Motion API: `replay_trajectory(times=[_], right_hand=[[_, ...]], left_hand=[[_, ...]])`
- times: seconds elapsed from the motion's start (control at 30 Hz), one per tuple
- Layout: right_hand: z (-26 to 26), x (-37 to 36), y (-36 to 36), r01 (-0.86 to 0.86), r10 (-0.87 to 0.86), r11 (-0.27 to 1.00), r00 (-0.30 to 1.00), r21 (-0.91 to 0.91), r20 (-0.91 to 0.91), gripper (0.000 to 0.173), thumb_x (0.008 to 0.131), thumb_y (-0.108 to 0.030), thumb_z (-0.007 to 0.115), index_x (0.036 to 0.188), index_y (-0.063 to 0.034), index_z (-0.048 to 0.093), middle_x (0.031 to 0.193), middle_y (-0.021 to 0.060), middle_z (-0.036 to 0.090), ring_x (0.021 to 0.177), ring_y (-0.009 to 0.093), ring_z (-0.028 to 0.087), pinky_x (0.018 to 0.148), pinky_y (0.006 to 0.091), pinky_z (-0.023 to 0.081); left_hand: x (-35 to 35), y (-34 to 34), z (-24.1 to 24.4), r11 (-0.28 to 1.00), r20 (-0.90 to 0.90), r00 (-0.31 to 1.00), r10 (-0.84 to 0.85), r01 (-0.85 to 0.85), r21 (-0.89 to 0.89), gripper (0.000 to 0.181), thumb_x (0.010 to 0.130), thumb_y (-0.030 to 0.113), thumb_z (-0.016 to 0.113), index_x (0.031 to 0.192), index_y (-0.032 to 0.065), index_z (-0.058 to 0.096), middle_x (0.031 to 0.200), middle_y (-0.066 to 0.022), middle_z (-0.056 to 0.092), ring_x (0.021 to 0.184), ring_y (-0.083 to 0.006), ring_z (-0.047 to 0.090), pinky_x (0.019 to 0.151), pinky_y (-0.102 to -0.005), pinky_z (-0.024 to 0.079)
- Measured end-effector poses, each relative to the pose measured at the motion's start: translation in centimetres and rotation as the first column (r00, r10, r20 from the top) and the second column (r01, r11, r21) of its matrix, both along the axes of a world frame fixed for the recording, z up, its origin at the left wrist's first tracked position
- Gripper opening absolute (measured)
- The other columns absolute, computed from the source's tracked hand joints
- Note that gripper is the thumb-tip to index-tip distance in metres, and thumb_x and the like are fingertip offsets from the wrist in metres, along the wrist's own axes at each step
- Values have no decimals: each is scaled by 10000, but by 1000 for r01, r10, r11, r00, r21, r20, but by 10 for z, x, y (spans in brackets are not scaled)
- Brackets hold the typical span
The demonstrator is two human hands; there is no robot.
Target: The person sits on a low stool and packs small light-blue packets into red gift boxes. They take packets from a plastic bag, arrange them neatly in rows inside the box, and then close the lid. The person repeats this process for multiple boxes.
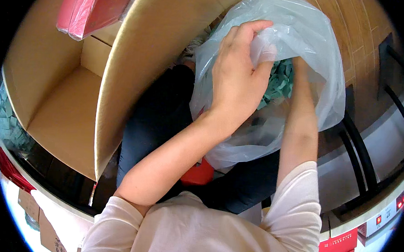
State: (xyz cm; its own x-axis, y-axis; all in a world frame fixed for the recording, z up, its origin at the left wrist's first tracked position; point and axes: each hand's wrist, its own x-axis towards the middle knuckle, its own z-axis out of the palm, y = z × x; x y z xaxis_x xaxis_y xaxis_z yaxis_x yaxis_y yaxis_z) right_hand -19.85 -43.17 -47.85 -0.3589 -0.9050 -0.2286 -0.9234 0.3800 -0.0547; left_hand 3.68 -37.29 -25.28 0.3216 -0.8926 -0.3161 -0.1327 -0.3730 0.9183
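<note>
A large translucent plastic bag [330, 102] stands between my legs, its mouth turned towards me. My left hand [239, 64] pinches the film at the mouth between thumb and fingers. Green shredded paper [280, 80] shows inside the bag. My right forearm [303, 100] reaches into the mouth; the right hand itself is hidden behind the film, so what it touches is not visible.
A tall open cardboard box [66, 98] is on my left, with a red plastic-wrapped package [88, 8] at its far end. More green paper pieces [10, 122] lie beyond it. Below me is a red stool [199, 173]. Black metal bars [361, 151] stand at right.
</note>
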Motion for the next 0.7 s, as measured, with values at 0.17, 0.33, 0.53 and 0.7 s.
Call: replay_trajectory(times=[0.17, 0.33, 0.53, 0.7], right_hand=[[-13, -53, -5, -196, 192, 977, 979, 78, 62, 625, 714, -243, 732, 1283, -111, 506, 1320, 170, 488, 1242, 337, 431, 1028, 444, 351], [-31, -68, -8, -222, 212, 960, 975, 174, 71, 636, 704, -221, 731, 1282, -95, 496, 1299, 184, 498, 1226, 347, 444, 1020, 440, 358], [-54, -72, -12, -224, 207, 945, 974, 238, 97, 650, 692, -194, 731, 1281, -76, 483, 1274, 201, 511, 1206, 359, 460, 1010, 435, 367], [-57, -88, 7, -226, 191, 946, 968, 232, 162, 661, 682, -172, 731, 1280, -59, 472, 1253, 214, 522, 1190, 370, 473, 1003, 431, 374]], left_hand=[[-3, -1, -1, 999, -29, 999, -30, 31, 13, 355, 820, 27, 604, 1171, 40, 551, 1116, -109, 587, 1058, -203, 551, 959, -308, 398], [-2, 4, 4, 998, -46, 997, -57, 59, 29, 375, 825, 12, 593, 1195, 42, 538, 1142, -107, 566, 1084, -200, 528, 973, -309, 384], [-6, 6, 2, 997, -107, 994, -31, 38, 63, 390, 822, -10, 584, 1204, 44, 524, 1154, -100, 556, 1096, -188, 513, 976, -296, 375], [-13, 8, -1, 998, -54, 997, -47, 49, 26, 377, 824, -13, 577, 1193, 43, 522, 1137, -94, 571, 1071, -185, 532, 958, -293, 389]])
